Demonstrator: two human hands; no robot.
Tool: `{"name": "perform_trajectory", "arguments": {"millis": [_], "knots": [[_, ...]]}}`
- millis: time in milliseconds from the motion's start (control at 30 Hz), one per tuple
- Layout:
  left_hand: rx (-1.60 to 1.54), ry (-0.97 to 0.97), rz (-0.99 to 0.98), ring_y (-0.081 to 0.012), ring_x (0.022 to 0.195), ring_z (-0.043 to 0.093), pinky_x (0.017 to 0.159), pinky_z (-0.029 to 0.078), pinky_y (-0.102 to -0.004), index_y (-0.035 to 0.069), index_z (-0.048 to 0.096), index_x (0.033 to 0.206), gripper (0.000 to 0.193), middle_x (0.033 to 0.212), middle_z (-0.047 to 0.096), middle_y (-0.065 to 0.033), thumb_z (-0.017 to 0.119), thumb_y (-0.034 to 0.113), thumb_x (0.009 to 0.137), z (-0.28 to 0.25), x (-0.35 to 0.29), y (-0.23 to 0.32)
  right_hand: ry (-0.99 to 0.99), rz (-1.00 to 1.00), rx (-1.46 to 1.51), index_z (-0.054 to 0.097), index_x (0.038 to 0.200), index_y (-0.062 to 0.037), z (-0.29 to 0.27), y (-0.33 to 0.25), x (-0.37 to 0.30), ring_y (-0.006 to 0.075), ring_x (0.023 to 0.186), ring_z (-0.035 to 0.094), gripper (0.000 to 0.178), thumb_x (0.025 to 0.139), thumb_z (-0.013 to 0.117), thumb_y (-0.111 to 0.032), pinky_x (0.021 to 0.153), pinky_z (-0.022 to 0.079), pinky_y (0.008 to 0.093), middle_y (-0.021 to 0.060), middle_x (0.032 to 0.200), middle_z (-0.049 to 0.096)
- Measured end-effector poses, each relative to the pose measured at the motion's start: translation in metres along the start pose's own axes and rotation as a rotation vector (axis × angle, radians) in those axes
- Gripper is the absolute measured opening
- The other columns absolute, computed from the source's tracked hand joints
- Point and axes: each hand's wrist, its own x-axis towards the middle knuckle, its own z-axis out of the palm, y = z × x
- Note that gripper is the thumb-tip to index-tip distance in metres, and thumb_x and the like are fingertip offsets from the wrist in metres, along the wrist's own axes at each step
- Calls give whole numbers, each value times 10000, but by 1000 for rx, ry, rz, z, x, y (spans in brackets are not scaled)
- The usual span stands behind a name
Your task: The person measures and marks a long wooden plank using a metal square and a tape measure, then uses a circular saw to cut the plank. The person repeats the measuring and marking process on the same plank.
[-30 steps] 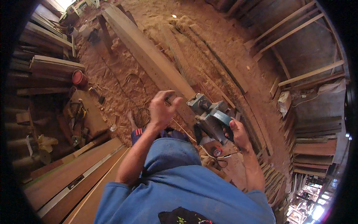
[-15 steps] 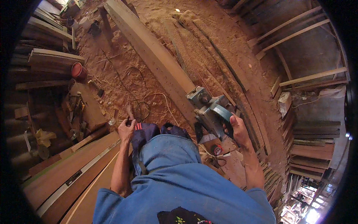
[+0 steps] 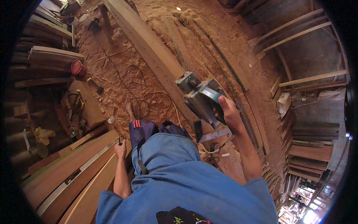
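My right hand [image 3: 231, 114] is wrapped round the teal handle of an electric planer [image 3: 203, 95]. The planer is tilted at the near part of a long wooden beam [image 3: 149, 46]; whether its sole touches the wood I cannot tell. My left hand [image 3: 120, 150] is closed, low beside my left hip, over the stacked boards [image 3: 84, 164]. A short, dark, thin thing pokes up from its fingers, too small to name. Just nearer than the planer lies a try square [image 3: 215, 135] with a dark stock and a pale blade.
Sawdust and shavings cover the ground, with a loose cable [image 3: 164, 93] on it. Long planks [image 3: 223, 56] lie right of the beam. A red bucket [image 3: 77, 68] stands at the left among timber. Stacked boards [image 3: 311, 151] line the right wall.
The planer has come up and to the left in my right hand, tilting, and more of the try square shows. My left hand has dropped back toward my hip.
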Motion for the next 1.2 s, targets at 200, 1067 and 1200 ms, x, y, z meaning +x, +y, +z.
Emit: {"name": "perform_trajectory", "arguments": {"millis": [200, 1067, 1200], "knots": [[18, 41, -1, -323, 884, 735, 824, 541, -447, 1, 771, 965, 520, 881, 756, -192, 748, 510, 862, -3, 1, 19, -57, -40, 19, 656, 1138, -8, 28, -28, 66, 123, 703, 584, 631, 1084, 417, -589, 641, 481, 305, 18, 803, 615], [65, 9, 61, -386, 980, 730, 915, 537, -462, 9, 789, 1047, 571, 993, 769, -220, 732, 545, 857, 4, 54, 20, -2, 75, 17, 639, 1162, 5, -12, 24, -68, 87, 738, 563, 726, 1032, 430, -679, 642, 474, 258, 9, 828, 613], [86, -32, 25, -385, 976, 729, 909, 535, -462, -11, 783, 1051, 581, 989, 769, -219, 729, 537, 865, 4, 51, 24, -12, 54, -24, 637, 1179, 8, -6, 17, -57, 92, 742, 574, 716, 1039, 434, -664, 638, 483, 260, 17, 837, 620]]}}
